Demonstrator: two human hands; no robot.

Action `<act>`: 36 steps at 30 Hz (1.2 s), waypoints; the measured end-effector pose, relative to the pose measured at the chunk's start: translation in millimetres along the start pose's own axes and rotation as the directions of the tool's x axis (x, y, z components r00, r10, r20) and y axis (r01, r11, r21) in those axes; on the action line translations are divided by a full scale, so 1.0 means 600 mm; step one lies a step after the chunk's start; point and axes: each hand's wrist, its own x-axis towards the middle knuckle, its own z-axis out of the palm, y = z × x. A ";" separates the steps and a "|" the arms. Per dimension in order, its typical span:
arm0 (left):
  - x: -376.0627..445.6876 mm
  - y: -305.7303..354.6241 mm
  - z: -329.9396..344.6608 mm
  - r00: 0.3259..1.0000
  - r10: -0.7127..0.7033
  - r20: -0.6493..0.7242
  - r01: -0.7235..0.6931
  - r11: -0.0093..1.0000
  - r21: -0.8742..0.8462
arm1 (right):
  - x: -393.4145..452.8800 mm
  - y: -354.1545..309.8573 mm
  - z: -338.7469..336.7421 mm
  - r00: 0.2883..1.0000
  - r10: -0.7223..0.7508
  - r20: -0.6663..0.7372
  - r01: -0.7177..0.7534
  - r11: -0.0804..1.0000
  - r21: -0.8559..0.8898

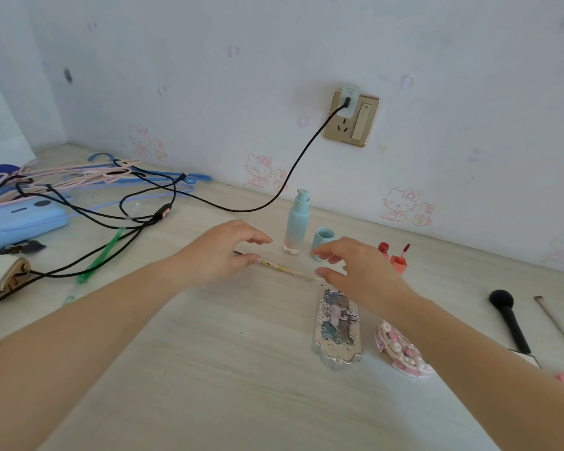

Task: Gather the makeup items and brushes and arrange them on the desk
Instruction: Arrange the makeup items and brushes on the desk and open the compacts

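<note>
Both hands over the pale wood-grain counter [209,369], each at one end of a thin clear-barrelled makeup pencil with yellow print [284,266] lying flat just in front of the bottle. Left hand [222,252] with fingers loosely curved, thumb tip touching or pinching the pencil's near end; right hand [358,271] likewise, thumb at the far end, other fingers spread and slightly bent. Firm grip or mere touch: cannot tell on either side.

Behind the pencil, an upright pale-blue pump bottle [297,222] with its matching blue cap [323,239] standing beside it. To the right, a small red lip-gloss bottle [398,260] with its wand out. Nearer, a silver embossed palette case [337,327] and a pink bead-covered compact [401,349], then a black powder brush [508,317] and a slim metal-handled brush [557,323], well apart from the hands.

Probably light, stiff and smooth, prone to rolling; best pinched at mid-barrel or at both ends. Open gloss likely to tip and spill if knocked; uncapped bottle top-heavy.

Pencil tips hidden under both thumbs. Compact partly covered by the right forearm. Pink object at the right edge cut off. Black cable [209,203] and coloured hangers [79,177] tangled at left
</note>
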 end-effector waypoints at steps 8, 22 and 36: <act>0.017 0.134 0.032 0.996 0.067 0.058 -0.058 0.988 -0.141 | -0.096 0.053 -0.077 0.991 0.088 -0.099 -0.082 0.995 0.060; 0.129 0.391 0.281 0.963 0.018 0.268 0.037 0.979 -0.201 | -0.273 0.278 -0.216 0.892 0.414 -0.185 -0.439 0.889 -0.130; 0.264 0.450 0.373 0.898 0.125 0.422 -0.227 0.953 0.201 | -0.215 0.345 -0.150 0.874 0.483 0.048 -0.464 0.862 -0.204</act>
